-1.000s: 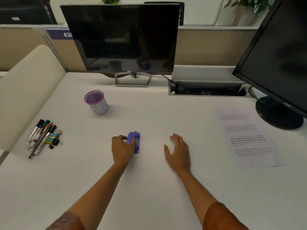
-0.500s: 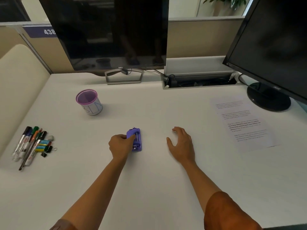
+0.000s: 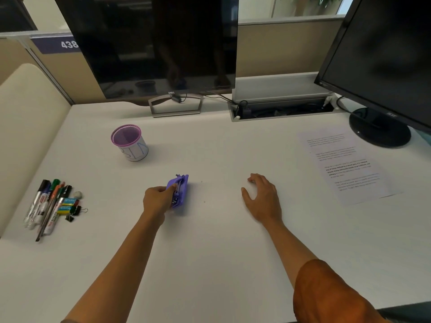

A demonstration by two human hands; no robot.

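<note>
A small purple stapler (image 3: 181, 190) lies near the middle of the white desk (image 3: 210, 241), its underside with metal parts turned up and its right side tipped off the surface. My left hand (image 3: 156, 200) grips its left edge, thumb on top and fingers curled round it. My right hand (image 3: 262, 197) rests flat on the desk to the right, fingers relaxed and spread, holding nothing, well apart from the stapler.
A purple-rimmed mesh pen cup (image 3: 129, 142) stands at the back left. Several markers, pens and binder clips (image 3: 52, 206) lie at the left edge. A printed sheet (image 3: 347, 164) lies at the right. Two dark monitors (image 3: 158, 47) (image 3: 384, 61) and a cable tray (image 3: 282, 109) line the back.
My left hand has tilted the stapler up on its side. The camera has dipped and shifted slightly. My right hand stays flat on the desk.
</note>
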